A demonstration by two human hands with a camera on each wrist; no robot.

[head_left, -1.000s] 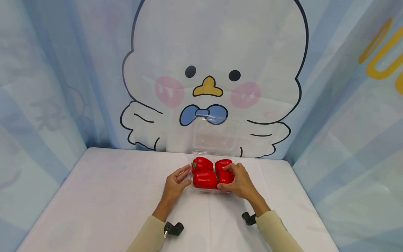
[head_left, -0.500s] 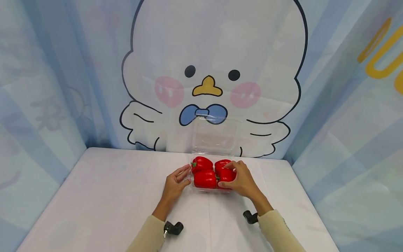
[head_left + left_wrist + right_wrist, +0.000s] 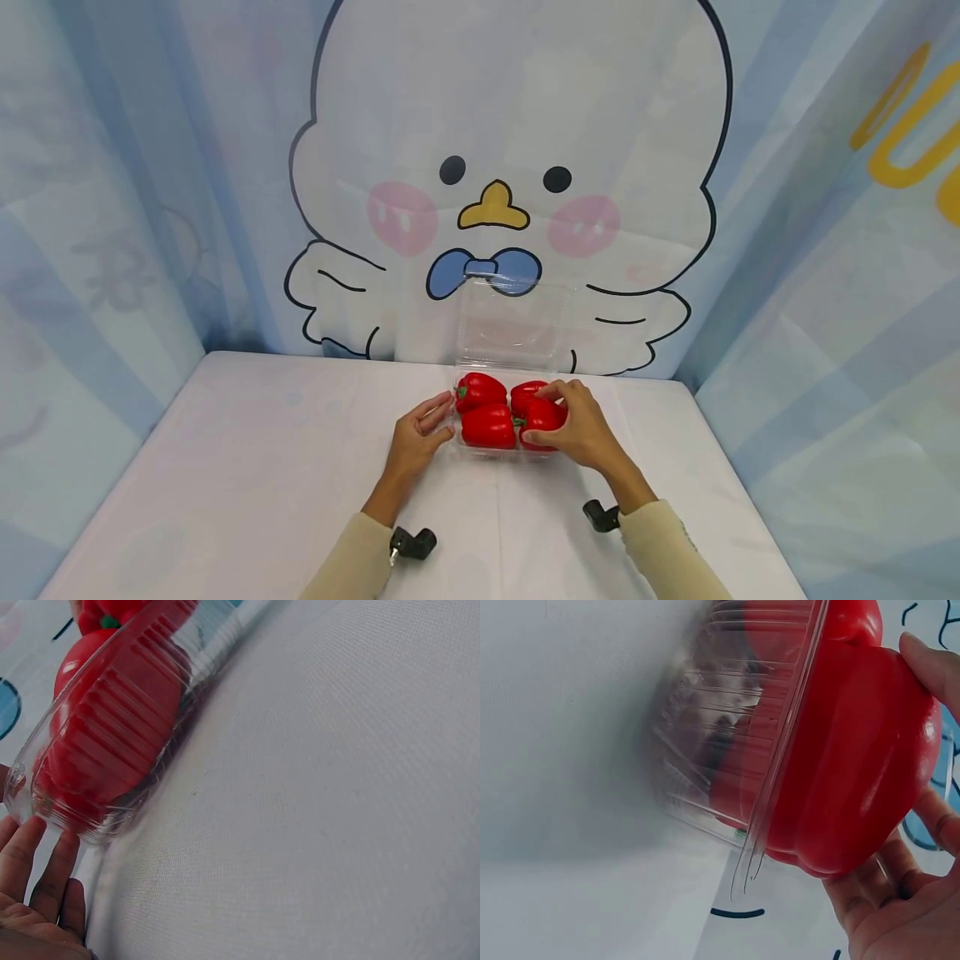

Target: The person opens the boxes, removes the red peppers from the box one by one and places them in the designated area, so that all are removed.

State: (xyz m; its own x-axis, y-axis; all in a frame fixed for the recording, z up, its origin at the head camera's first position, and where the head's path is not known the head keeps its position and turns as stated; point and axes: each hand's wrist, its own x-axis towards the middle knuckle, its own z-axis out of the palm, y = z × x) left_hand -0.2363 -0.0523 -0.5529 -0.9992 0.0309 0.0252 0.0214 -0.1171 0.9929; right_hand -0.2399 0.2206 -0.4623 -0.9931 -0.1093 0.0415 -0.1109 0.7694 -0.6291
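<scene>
While curved, right fingers around pepper.

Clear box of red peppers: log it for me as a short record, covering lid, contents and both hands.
Container: clear box on the white tabletop
Lid: open, raised at the far side
Contents: four red peppers, two by two
Left column: back-left pepper, front-left pepper
Right column: back-right pepper, partly behind the fingers; front-right pepper, sticking up above the rim
Right hand: grips the front-right pepper between thumb and fingers
Left hand: fingertips at the box's left end; firm contact unclear
</scene>
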